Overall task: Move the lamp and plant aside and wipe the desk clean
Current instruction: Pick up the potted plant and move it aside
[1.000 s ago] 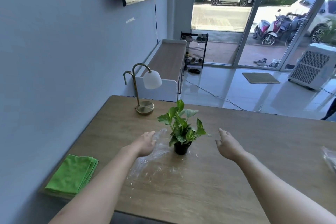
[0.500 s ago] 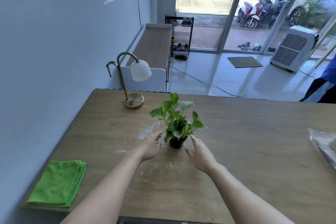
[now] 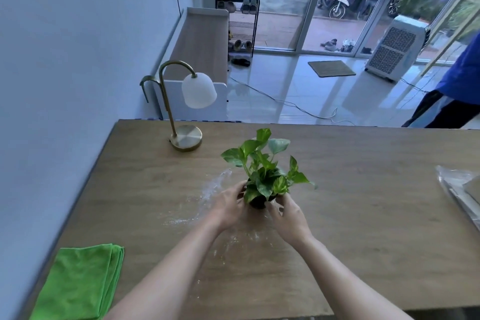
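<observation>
Plant: small leafy green plant in a dark pot, standing mid-surface, well apart from the lamp.
Left hand: left hand cupped against the pot's left side, fingers curled on it.
Right hand: right hand pressed to the pot's right side; both are clasping it!
Surface: brown wood-grain surface, streaked with white powdery residue right beside the pot.
Doing it well: lift straight up by the pot, not the leaves (they look floppy), and set it down clear of the mess.
Count: one plant, one brass arched lamp with a white shade, one folded green cloth, two hands.
</observation>
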